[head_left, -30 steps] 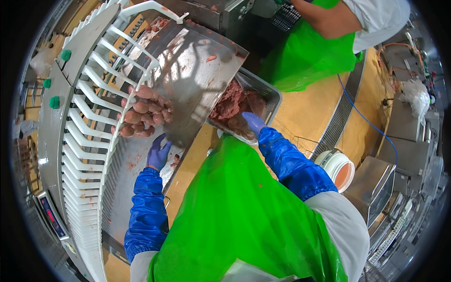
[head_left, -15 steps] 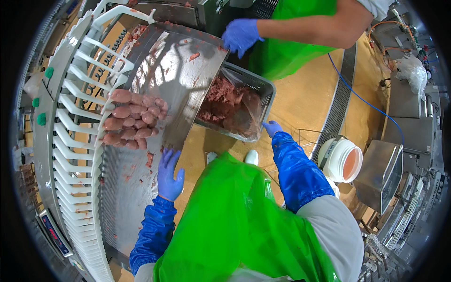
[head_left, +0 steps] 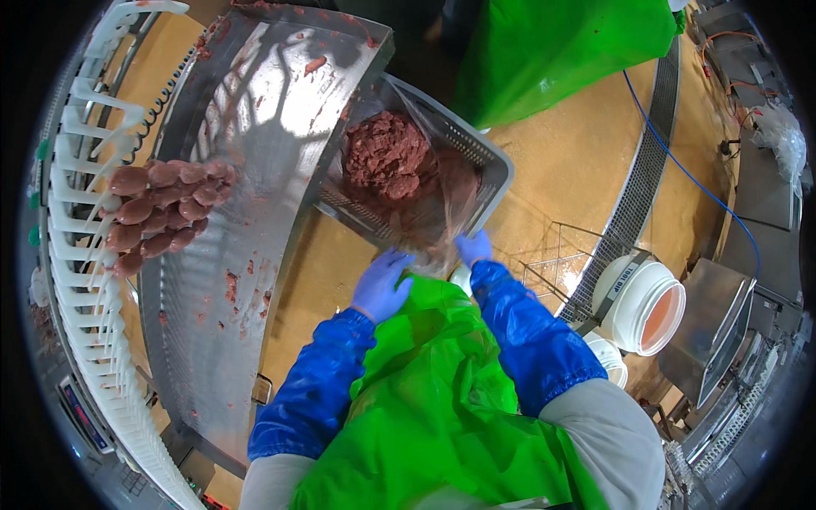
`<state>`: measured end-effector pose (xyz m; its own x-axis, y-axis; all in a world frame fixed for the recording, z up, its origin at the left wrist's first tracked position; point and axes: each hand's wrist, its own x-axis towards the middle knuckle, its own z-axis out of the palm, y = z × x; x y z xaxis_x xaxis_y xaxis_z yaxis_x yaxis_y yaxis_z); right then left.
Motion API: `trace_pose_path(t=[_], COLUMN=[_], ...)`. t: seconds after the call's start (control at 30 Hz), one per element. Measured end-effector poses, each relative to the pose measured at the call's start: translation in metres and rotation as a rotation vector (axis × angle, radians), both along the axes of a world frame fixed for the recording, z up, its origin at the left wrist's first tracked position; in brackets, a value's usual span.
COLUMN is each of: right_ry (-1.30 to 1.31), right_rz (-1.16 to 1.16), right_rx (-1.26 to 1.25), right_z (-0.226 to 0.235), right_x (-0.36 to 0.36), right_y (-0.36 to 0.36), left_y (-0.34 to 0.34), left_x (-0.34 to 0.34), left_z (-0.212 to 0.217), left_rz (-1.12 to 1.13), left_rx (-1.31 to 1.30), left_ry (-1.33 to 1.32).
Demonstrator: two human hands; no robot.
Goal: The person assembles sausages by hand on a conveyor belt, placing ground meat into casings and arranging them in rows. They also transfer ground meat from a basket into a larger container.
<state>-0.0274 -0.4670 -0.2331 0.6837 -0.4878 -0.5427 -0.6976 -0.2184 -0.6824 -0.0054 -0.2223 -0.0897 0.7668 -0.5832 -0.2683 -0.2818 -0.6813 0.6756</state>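
Observation:
A grey perforated crate (head_left: 501, 161) lined with clear plastic (head_left: 455, 183) holds a mound of dark red ground meat (head_left: 389, 153). At its near edge my left hand (head_left: 382, 285), in a purple glove, has its fingers stretched toward the plastic, thumb apart. My right hand (head_left: 473, 247), gloved alike, is closed at the near right corner on the edge of the plastic liner; its fingertips are partly hidden. To the left, a cluster of pinkish-brown sausage links (head_left: 161, 208) hangs from white hooks (head_left: 76, 221) above a metal tray table.
The sloped metal tray table (head_left: 204, 340) carries meat scraps. Another person's green apron (head_left: 561, 59) is beyond the crate. White tubs (head_left: 633, 297) stand at right by a wire rack (head_left: 557, 259) and a steel box (head_left: 705, 323). A drain grate (head_left: 633, 195) crosses the yellow floor.
My left hand has left the tray table's edge and moved right to the crate. The other person's gloved hand has gone out of view. The view has shifted, and the sausages appear farther left.

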Motion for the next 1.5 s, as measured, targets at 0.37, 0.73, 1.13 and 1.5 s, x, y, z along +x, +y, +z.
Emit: trace_pose_path(t=[0.37,0.73,1.13,1.5], right_ry=[-0.201,0.424,0.132,0.314], right_rz=[0.246,0.489,1.719,2.039], right_rx=[0.087,-0.347,-0.620,-0.675], right_z=[0.015,-0.151,-0.062,-0.015], right_x=[-0.014,0.069,0.041,0.045], right_y=[0.020,0.019,0.076,0.012], left_y=[-0.018,0.028,0.014,0.009], left_x=[-0.064,-0.065,-0.054,-0.081], left_z=[-0.091,-0.107,-0.144,-0.134], left_rz=[-0.138,-0.325,-0.047,0.276], left_rx=[0.467,0.380,0.405,-0.093], left_ry=[0.310,0.191,0.490,0.463])
